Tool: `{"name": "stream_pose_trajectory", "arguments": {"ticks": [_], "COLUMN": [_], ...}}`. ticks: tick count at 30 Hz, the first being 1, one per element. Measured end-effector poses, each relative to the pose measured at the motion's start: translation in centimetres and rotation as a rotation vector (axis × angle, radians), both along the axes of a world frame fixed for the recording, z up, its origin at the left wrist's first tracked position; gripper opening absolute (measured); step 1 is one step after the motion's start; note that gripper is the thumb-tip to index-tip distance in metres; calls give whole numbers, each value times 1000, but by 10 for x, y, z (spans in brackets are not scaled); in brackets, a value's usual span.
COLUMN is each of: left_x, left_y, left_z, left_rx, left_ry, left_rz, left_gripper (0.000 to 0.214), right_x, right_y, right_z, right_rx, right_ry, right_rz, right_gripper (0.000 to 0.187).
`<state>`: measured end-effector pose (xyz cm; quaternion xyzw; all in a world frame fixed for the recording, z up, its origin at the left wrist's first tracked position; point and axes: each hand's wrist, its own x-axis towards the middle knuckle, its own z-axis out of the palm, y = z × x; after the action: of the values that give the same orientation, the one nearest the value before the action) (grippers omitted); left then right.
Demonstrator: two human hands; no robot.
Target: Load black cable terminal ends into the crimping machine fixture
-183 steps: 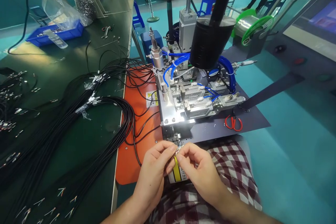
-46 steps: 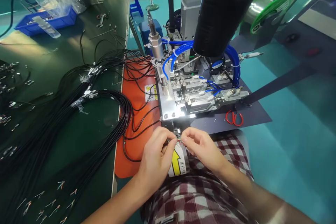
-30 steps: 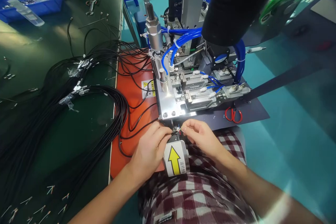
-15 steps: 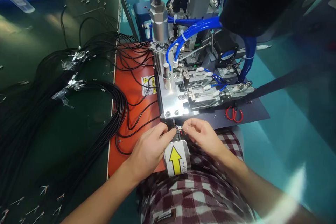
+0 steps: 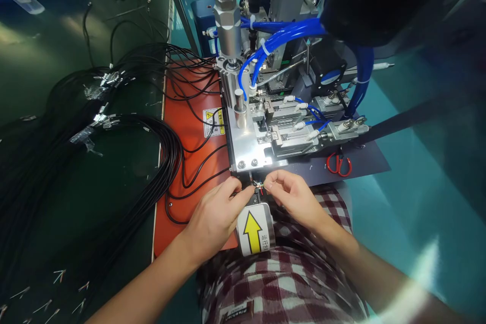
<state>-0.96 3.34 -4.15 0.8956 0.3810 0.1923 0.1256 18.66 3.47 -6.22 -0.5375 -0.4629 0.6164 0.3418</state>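
My left hand (image 5: pixel 216 212) and my right hand (image 5: pixel 290 193) meet at the front edge of a metal fixture machine (image 5: pixel 266 131). Both pinch the stripped end of a thin black cable (image 5: pixel 258 185), whose small coloured wires show between my fingertips. The cable end sits right at a small slot under the machine's silver plate. Just below my fingers is a white label with a yellow arrow (image 5: pixel 253 230). A black cable (image 5: pixel 197 182) runs left from my left hand across the orange mat (image 5: pixel 190 126).
A large bundle of black cables (image 5: pixel 94 162) with metal ends lies on the dark green bench to the left. Blue air hoses (image 5: pixel 273 43) and a silver cylinder (image 5: pixel 228 25) rise from the machine. Red scissors (image 5: pixel 338 164) lie on the dark sheet at the right.
My hands moved up from my lap to the machine's front edge, carrying the cable end to the slot. My head leaned in closer. In the last half second, almost nothing shifted.
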Motion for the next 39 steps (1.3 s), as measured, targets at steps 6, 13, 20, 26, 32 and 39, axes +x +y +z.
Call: {"name": "stream_pose_trajectory", "arguments": {"ticks": [6,13,20,26,32,39], "left_x": [0,0,1,1,3,4], "left_y": [0,-1,-1,-1,-1,0], "left_z": [0,1,1,3,4,6], "left_rx": [-22,-31,-32,-12,8,26], "left_ry": [16,29,26,20,21,38], "left_rz": [17,23,21,16,11,5], "left_gripper": [32,30,30,31,30,31], "right_x": [-1,-3,-4,-7,-9,-12], "right_y": [-1,-7,-8,-10,-8,-6], "right_z": [-2,-9,-9,-6,-2,5], "right_rx": [8,172,178,207,77,133], "right_ry": [18,-91,-101,-198,-186,-326], "right_rz": [-19,-49,-39,-41,-52,-77], "right_gripper": [24,17,14,14,15,13]}}
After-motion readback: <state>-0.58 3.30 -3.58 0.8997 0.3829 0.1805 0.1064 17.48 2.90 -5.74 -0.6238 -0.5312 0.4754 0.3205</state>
